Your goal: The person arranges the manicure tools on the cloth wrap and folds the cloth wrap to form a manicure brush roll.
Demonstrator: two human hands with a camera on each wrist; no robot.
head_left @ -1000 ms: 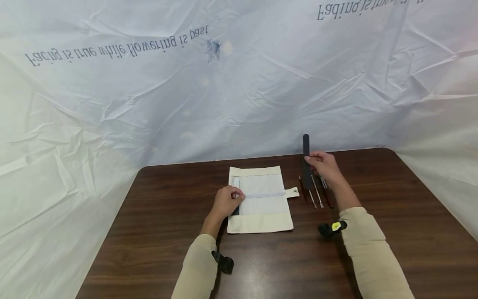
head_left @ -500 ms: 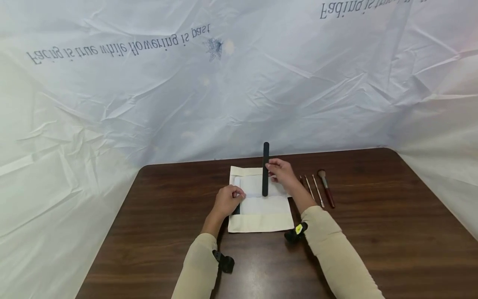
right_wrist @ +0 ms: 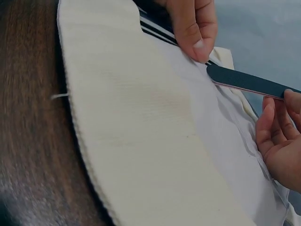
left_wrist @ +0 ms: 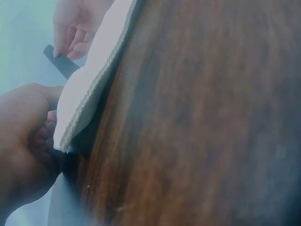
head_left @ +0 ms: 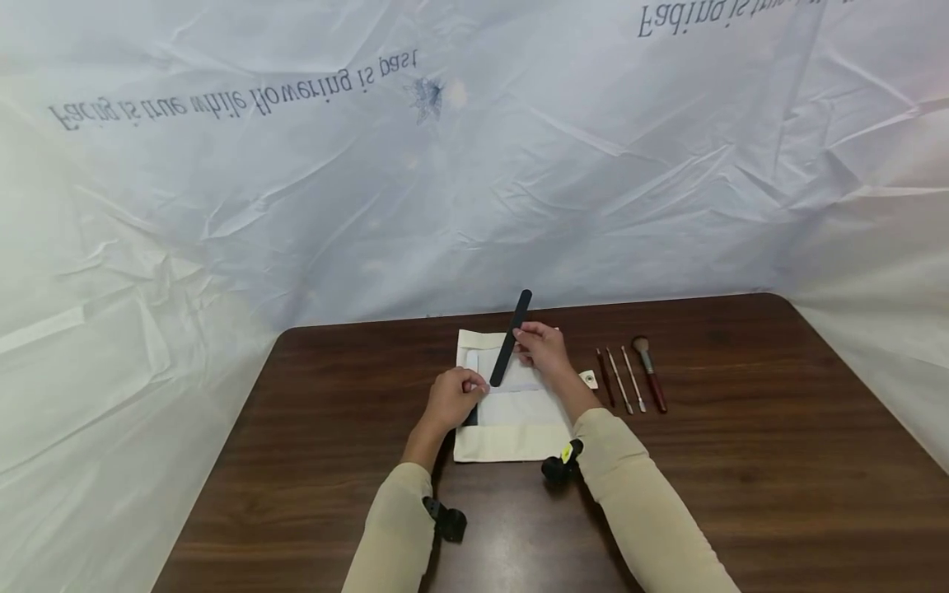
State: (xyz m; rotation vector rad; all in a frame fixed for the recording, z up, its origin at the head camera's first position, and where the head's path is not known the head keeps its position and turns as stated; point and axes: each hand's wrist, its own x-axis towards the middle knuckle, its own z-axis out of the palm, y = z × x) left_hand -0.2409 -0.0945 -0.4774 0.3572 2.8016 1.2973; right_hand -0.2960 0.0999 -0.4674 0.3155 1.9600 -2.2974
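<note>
My right hand (head_left: 544, 350) pinches a black nail file (head_left: 511, 338) by its side, tilted, over the cream cloth case (head_left: 511, 445). The file's lower end is close to the fingertips of my left hand (head_left: 451, 399). That hand lies over the case's left side, thumb and fingers pinching the white cloth strip across its middle. Dark, pale-edged flat files (right_wrist: 160, 30) sit under my left hand in the right wrist view. In the left wrist view the case's stitched edge (left_wrist: 99, 75) hides part of the nail file.
Right of the case, a soft brush (head_left: 648, 371), two slim metal tools (head_left: 619, 379) and a dark red stick (head_left: 605, 379) lie side by side on the brown table (head_left: 741, 461). The case's snap tab (head_left: 589, 379) points toward them. A white sheet (head_left: 474, 181) hangs behind the table.
My right hand has carried the nail file leftward from beside the tools to over the case, and the file now tilts. My left hand has stayed in place.
</note>
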